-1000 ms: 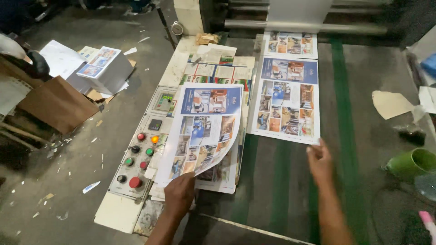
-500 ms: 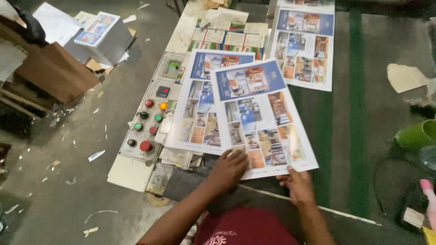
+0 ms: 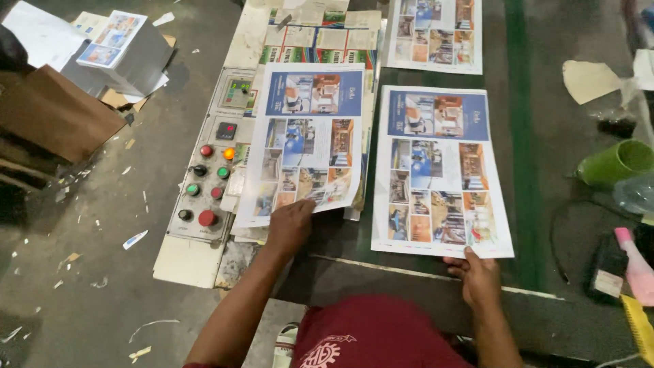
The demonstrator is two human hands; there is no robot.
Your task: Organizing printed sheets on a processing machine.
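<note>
My left hand (image 3: 289, 223) pinches the lower edge of a printed colour sheet (image 3: 306, 129) that tops a stack of sheets beside a control panel; the sheet's near corner curls up. My right hand (image 3: 479, 278) grips the bottom right edge of a second printed sheet (image 3: 436, 170), which lies flat on the dark green machine table (image 3: 538, 204). Both sheets show a blue header and several small photos. They lie side by side, slightly apart.
The control panel (image 3: 208, 177) with red, green and orange buttons sits left of the stack. Another printed sheet (image 3: 436, 31) lies farther back. A green cup (image 3: 616, 162), a pink bottle (image 3: 633, 266) and paper scraps are on the right. A brown box (image 3: 54, 112) and a paper pile (image 3: 116, 51) stand on the littered floor at left.
The sheet I lifted off the stack has moved right and now lies flat on the green table. My left hand has gone back to the stack's top sheet; my right hand holds the laid sheet's edge.
</note>
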